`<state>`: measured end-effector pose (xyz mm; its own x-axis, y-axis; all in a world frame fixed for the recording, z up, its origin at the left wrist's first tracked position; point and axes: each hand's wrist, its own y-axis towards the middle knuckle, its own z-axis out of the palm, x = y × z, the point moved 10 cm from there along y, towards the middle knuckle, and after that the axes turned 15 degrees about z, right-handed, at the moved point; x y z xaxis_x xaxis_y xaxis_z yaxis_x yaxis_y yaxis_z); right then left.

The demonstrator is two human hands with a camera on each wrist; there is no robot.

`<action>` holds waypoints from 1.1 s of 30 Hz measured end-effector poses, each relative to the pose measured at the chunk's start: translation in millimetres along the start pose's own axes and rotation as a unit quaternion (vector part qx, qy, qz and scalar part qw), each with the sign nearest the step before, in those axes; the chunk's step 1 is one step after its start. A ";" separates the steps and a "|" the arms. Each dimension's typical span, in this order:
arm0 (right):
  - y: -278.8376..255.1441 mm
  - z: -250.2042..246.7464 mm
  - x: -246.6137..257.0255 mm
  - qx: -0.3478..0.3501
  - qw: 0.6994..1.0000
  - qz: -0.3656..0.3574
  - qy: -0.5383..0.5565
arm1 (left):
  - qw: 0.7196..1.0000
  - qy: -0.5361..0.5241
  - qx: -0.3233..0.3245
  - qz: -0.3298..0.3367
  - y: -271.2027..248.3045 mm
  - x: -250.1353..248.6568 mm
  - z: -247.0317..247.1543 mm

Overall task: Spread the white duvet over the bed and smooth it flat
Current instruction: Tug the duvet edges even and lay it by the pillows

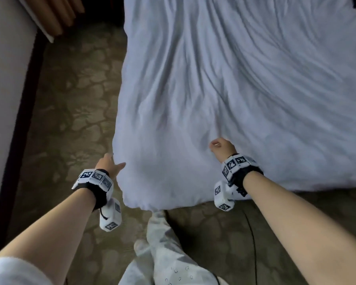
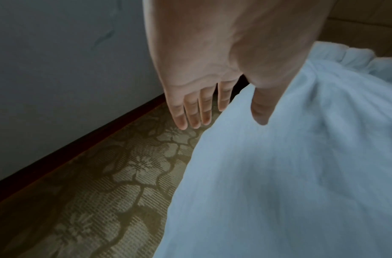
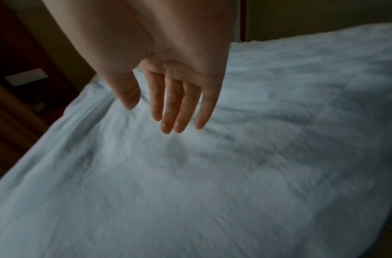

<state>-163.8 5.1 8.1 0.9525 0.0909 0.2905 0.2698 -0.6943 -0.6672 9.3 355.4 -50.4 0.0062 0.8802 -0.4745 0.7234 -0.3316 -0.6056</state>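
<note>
The white duvet (image 1: 224,89) lies wrinkled across the bed, its near corner hanging over the foot end. My left hand (image 1: 109,164) is at that corner's left edge, fingers (image 2: 191,111) straight, thumb on the fabric (image 2: 279,174). My right hand (image 1: 221,148) hovers over the duvet near the foot edge. In the right wrist view its fingers (image 3: 177,104) hang straight and relaxed just above the cloth (image 3: 190,174), holding nothing.
Patterned carpet (image 1: 74,112) runs along the bed's left side, bounded by a wall with a dark skirting board (image 1: 14,140). Brown curtains (image 1: 56,13) hang at the far left. My legs in pale trousers (image 1: 162,254) stand at the bed's foot.
</note>
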 end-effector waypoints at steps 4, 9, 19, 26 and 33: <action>40.0 40.7 -29.1 0.000 0.997 0.068 0.031 | 0.998 -0.048 -0.026 -0.017 56.9 21.9 18.5; 64.4 88.6 -79.1 -0.027 0.987 0.143 0.061 | 0.980 -0.183 -0.026 -0.071 108.8 56.3 60.2; -21.4 106.9 -56.7 -0.019 0.982 0.177 0.063 | 0.964 -0.255 0.077 0.028 64.1 9.8 6.6; -137.2 95.6 46.1 -0.086 0.988 0.075 0.103 | 0.943 -0.266 0.085 0.182 -17.6 -72.3 -91.0; -194.5 106.4 51.6 -0.123 0.984 0.099 0.082 | 0.932 -0.298 0.171 0.116 -91.8 -3.0 -52.1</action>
<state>-152.2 220.8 80.0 0.9420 -0.1661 0.2916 0.0192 -0.8407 -0.5411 -21.1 400.9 39.9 -0.3227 0.4602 -0.8271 0.4879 -0.6679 -0.5620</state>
